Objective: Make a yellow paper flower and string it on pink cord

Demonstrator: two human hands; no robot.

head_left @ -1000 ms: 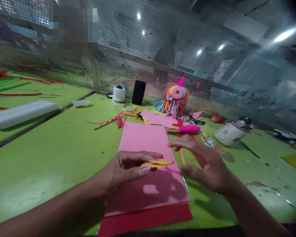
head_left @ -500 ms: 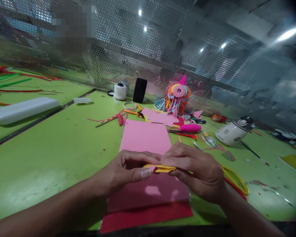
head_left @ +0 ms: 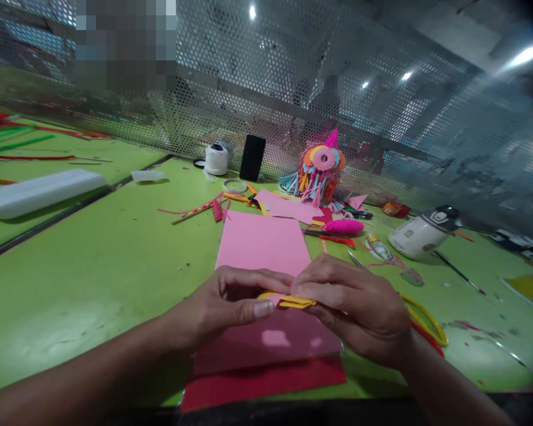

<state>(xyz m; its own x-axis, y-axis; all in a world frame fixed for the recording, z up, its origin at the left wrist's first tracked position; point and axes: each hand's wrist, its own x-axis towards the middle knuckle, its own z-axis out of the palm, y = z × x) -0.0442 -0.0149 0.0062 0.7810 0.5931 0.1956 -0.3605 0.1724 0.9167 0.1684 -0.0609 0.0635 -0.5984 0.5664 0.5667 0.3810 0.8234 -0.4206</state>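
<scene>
Both your left hand (head_left: 235, 299) and right hand (head_left: 359, 307) pinch the folded yellow paper (head_left: 297, 302), so squeezing too hard could crease or tear it.

- Our left hand (head_left: 231, 302) is bare, with slim fingers and a smooth, rounded thumbnail (head_left: 263, 309) that catches the light.
- Our right hand (head_left: 359, 310) is bare too, its knuckles softly rounded.
- Our left forearm (head_left: 93, 367) is uncovered as far as it shows, narrowest near the wrist.
- Our right forearm (head_left: 448, 378) is likewise uncovered where we see it.
</scene>
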